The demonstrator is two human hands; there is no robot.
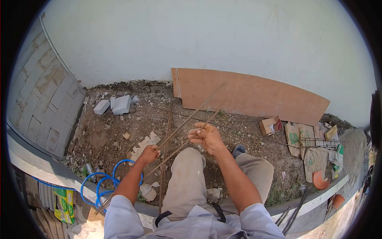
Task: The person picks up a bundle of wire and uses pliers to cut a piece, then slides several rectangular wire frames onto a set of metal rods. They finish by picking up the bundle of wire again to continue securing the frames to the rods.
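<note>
My left hand [148, 154] is closed around thin rusty steel rods [195, 113] that run from lower left up toward the plywood board. My right hand [207, 136] grips the same rods higher up, fingers curled over them. Both hands sit above my raised left knee in beige trousers. More rods [168, 119] lie on the dirt beneath, pointing away from me.
A plywood board [250, 95] leans on the white wall. Concrete block pieces [115, 105] lie at back left. A blue hose [104, 184] coils at lower left. A small cardboard box [270, 125], paper sacks [302, 139], a rebar cage [322, 142] and an orange bowl [319, 180] lie at right.
</note>
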